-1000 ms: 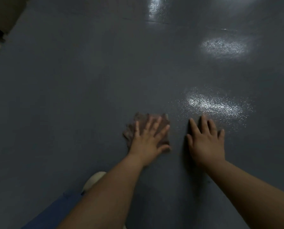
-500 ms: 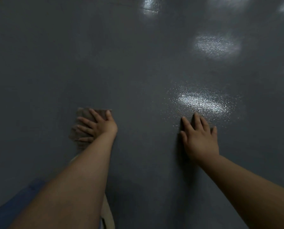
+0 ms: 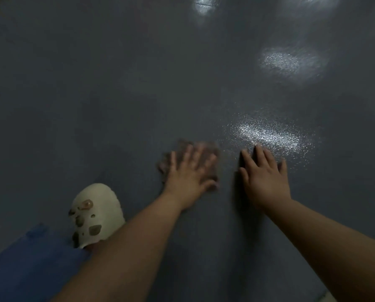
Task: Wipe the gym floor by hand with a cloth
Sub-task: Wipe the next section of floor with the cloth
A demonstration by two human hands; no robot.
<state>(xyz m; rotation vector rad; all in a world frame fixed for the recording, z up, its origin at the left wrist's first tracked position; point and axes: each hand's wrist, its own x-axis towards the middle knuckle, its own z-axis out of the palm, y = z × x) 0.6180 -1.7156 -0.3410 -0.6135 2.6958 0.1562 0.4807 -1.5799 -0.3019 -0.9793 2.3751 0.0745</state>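
Observation:
A small brownish cloth [image 3: 212, 151] lies flat on the dark grey gym floor [image 3: 116, 94] at lower centre. My left hand [image 3: 190, 171] presses down on it with spread, straight fingers and covers most of it; the hand and cloth look blurred. My right hand [image 3: 265, 173] lies flat on the bare floor just to the right of the cloth, fingers straight, a narrow gap apart from it.
A cream clog-style shoe [image 3: 97, 212] with holes stands at lower left, beside a blue trouser leg [image 3: 29, 264]. Bright light reflections [image 3: 267, 134] shine on the floor just beyond my right hand and further back right.
My left hand has swept the cloth back to the right, from far left to beside my right hand. My right hand stays planted. The shoe has come into view.

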